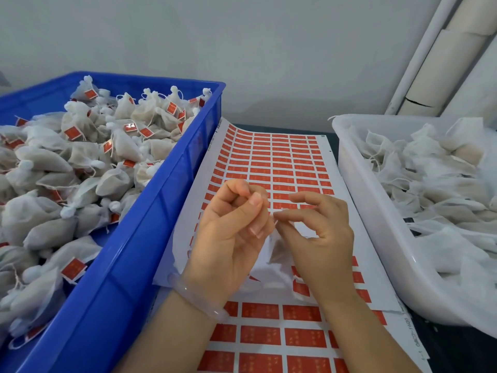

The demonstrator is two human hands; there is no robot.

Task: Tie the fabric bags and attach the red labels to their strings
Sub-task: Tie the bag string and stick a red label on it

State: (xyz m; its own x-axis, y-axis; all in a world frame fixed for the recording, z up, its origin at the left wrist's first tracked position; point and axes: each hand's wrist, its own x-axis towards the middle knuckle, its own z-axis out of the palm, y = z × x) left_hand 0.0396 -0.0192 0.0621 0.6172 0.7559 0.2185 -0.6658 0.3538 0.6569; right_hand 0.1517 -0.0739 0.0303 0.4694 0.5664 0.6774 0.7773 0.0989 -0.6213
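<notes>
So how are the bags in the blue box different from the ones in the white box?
The blue-crate bags are tied shut at the neck; the white-tub bags lie loose and untied. The blue-crate bags carry red labels on their strings; the white-tub bags show none. The blue-crate bags look plump, the white-tub bags flatter and crumpled. Both are thin white fabric with brownish filling.
</notes>
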